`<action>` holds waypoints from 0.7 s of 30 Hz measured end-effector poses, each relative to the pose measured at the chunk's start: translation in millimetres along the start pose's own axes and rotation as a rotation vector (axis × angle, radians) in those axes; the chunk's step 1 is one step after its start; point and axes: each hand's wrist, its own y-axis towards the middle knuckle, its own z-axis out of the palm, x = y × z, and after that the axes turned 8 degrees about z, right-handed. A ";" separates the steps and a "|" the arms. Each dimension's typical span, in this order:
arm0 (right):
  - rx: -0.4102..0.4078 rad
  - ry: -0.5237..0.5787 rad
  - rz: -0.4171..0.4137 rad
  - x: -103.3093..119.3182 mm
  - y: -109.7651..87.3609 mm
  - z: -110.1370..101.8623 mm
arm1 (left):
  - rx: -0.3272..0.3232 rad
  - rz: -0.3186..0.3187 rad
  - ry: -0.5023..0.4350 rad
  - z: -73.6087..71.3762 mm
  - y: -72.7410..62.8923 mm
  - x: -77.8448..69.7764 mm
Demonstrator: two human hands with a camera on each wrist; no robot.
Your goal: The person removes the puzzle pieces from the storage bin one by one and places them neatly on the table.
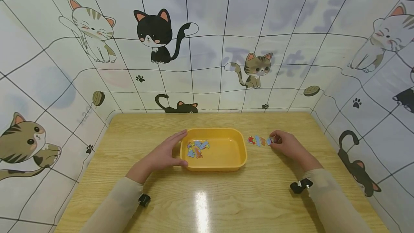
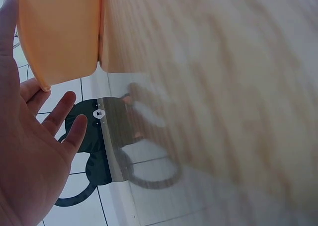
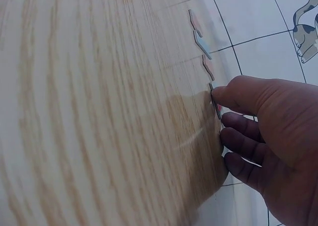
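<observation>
A yellow tray (image 1: 220, 154) sits on the wooden table. Several small flat colourful cut-out pieces (image 1: 197, 148) lie in its left part. My left hand (image 1: 163, 154) spans the tray's left end, thumb at the near corner and a fingertip at the far one; the other fingers stand extended in the left wrist view. To the tray's right, a short row of flat pieces runs along the table: a red one (image 1: 251, 140), a blue one (image 1: 257, 140) and an orange one (image 1: 263, 141). At the row's right end my right hand (image 1: 288, 146) pinches a bluish piece (image 1: 268, 141) at table level.
Wood-grain tabletop (image 1: 200, 197) surrounds the tray, with a bright reflection at the front. A white grid-patterned cloth (image 1: 207, 53) with cartoon cats stands behind the table and on both sides. Dark straps with small devices (image 1: 300, 186) sit at both wrists.
</observation>
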 end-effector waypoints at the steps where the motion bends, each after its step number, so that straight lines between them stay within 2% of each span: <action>1: 0.000 0.000 0.003 0.1 0.0 -0.1 | 0.000 0.001 0.001 0.1 0.1 0.4; 7: 0.002 0.002 0.009 1.7 0.3 -0.7 | 0.004 0.004 -0.002 0.6 0.6 1.1; 13: -0.047 0.005 -0.040 9.8 -1.3 -1.8 | 0.005 0.003 0.001 1.1 0.8 1.8; 21: -0.100 0.056 -0.150 53.4 -8.8 -1.2 | 0.007 0.003 0.008 0.4 0.5 -0.2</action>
